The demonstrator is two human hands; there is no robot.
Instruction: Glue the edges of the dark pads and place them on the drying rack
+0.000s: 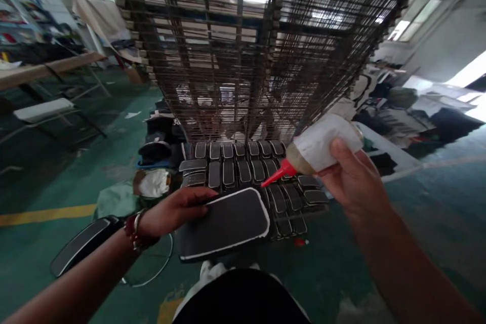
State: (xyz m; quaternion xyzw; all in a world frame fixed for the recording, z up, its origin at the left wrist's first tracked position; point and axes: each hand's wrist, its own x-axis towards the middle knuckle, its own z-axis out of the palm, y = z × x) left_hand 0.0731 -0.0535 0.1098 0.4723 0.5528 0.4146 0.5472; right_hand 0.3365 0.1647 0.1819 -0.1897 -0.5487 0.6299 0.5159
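Observation:
A dark rounded panel [228, 223] lies low in the middle of the view, with a white line along much of its edge. My left hand [176, 210] grips its upper left side, thumb on top. In my right hand [355, 174] is a white bottle [322, 144], tilted down to the left. Its red nozzle [279, 172] points at the panel's upper right corner, close above it. Behind the panel, several similar dark pieces with pale edges [245, 169] stand in rows.
A tall wire rack [243, 45] rises just beyond the rows. Another dark piece [81, 243] lies at the lower left, near a green cloth [117, 200]. A table [56, 67] stands at the far left, and piled materials [402, 106] at the right.

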